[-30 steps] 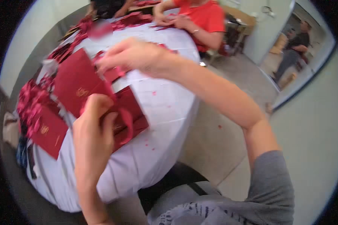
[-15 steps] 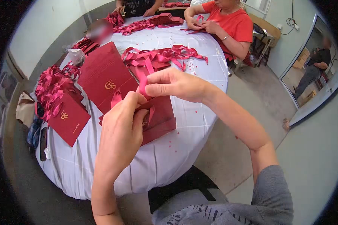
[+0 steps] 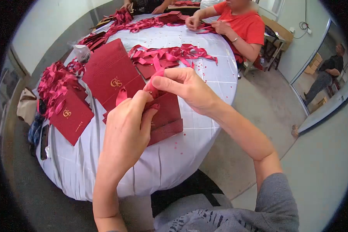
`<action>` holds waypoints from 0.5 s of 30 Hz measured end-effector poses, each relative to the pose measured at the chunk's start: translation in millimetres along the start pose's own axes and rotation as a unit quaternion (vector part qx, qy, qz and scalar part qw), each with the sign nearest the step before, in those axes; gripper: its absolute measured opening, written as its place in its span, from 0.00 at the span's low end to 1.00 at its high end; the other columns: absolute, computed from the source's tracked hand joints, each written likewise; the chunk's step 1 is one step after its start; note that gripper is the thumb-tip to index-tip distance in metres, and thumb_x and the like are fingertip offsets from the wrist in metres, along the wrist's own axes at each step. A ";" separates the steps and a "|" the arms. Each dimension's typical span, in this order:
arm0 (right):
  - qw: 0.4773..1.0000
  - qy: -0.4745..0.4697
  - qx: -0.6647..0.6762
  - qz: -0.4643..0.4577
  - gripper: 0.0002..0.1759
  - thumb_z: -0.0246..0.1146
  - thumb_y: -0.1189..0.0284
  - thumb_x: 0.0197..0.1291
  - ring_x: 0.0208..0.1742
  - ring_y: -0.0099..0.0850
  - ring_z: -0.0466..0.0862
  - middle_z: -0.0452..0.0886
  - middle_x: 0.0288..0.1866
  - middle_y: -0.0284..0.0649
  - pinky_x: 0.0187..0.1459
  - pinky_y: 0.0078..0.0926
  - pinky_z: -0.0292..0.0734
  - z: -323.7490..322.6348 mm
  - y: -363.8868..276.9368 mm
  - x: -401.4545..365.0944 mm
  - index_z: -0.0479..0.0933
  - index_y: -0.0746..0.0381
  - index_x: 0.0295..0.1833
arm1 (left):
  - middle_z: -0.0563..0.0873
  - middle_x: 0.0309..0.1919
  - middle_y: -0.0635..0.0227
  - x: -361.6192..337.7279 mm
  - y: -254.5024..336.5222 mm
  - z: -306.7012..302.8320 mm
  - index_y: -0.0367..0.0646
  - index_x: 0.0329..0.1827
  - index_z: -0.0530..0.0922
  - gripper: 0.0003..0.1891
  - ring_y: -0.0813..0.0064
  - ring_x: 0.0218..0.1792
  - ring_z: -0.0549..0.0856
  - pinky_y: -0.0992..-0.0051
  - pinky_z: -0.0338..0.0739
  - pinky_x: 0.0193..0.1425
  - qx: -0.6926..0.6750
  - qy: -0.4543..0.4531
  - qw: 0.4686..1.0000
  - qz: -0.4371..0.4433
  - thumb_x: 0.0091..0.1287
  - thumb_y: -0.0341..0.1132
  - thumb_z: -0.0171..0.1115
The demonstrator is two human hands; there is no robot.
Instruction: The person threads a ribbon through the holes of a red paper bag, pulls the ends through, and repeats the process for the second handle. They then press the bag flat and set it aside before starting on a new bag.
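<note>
Above a stack of flat dark-red paper bags (image 3: 168, 116), both hands are closed on a shiny pink-red ribbon (image 3: 157, 65). My left hand (image 3: 123, 127) pinches the ribbon low down, with a loop standing up behind its fingers and an end by its thumb. My right hand (image 3: 187, 87) grips the ribbon between thumb and forefinger, close to the left fingertips. The fingers hide where the ribbon meets the bag. Just behind lies a larger red bag (image 3: 104, 71) with a gold emblem.
Left on the white-covered round table (image 3: 199, 149) are a ribbon heap (image 3: 54, 85), another emblem bag (image 3: 71, 118) and a phone (image 3: 45, 141). More ribbons (image 3: 181, 52) lie ahead. A person in a red shirt (image 3: 245, 29) works across the table; another's hands show at the back.
My right hand has shifted slightly right with its thumb now pressed over the ribbon. A ribbon end now shows by my left thumb. The red-shirted person's hands have moved apart.
</note>
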State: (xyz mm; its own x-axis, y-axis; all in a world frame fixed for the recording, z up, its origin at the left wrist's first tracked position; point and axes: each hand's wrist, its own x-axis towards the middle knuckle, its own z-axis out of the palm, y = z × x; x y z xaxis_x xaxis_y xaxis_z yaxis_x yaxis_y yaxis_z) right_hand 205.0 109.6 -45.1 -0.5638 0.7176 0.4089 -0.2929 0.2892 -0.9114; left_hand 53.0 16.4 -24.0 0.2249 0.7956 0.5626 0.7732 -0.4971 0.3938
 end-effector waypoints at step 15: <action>0.987 0.103 -0.091 -0.087 0.09 0.64 0.71 0.59 0.31 0.16 0.76 0.81 0.28 0.32 0.34 0.17 0.71 19.9 8.2 -0.1 0.80 0.68 0.37 | 0.76 0.27 0.74 -17.3 -37.9 -45.0 0.35 0.36 0.75 0.09 0.85 0.30 0.73 0.82 0.68 0.34 -0.014 0.117 0.981 -0.157 0.70 0.33 0.52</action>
State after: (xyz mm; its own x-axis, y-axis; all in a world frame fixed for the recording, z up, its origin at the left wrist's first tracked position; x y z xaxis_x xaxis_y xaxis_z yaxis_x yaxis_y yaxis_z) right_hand 187.3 99.3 -51.7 -0.3427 0.7550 0.5590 -0.2166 0.5155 -0.8290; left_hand -6.8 5.8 -15.9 -0.1664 0.8112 0.5607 0.7655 -0.2521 0.5920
